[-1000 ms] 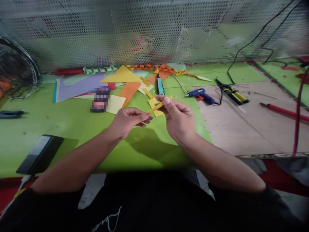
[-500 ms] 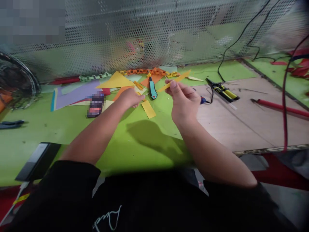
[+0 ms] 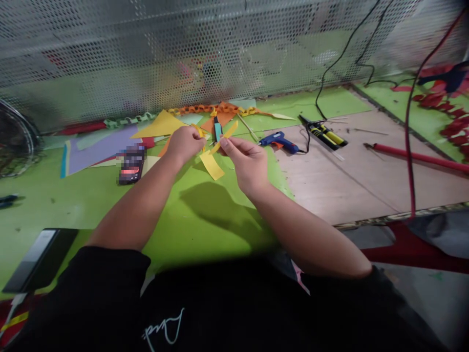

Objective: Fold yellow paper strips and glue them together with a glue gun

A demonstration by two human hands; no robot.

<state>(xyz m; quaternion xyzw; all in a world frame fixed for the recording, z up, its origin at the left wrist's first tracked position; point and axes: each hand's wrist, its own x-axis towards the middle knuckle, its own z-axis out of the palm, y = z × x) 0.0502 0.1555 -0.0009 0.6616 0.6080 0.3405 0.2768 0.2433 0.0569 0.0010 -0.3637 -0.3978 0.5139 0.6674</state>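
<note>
My right hand (image 3: 248,164) pinches a narrow yellow paper strip (image 3: 230,130), which slants up from the fingertips. My left hand (image 3: 186,145) is just to the left, its fingers curled closed beside some thin yellow strips (image 3: 198,130). What lies inside those fingers is hidden. A wider yellow paper piece (image 3: 212,167) lies on the green tabletop (image 3: 220,234) below and between the hands. Behind the right fingertips is a teal and black utility knife (image 3: 217,128), partly covered.
Paper chains (image 3: 198,109) and coloured sheets (image 3: 106,144) line the back by a perforated metal panel (image 3: 220,58). A blue glue gun (image 3: 280,142), yellow-black pliers (image 3: 326,134) and a red rod (image 3: 421,156) lie right. A phone (image 3: 131,166) and black power bank (image 3: 42,259) lie left.
My right hand has moved left with the yellow strip, close to my left hand. The left fingers have curled in. The view has turned slightly right, showing more of the glue gun.
</note>
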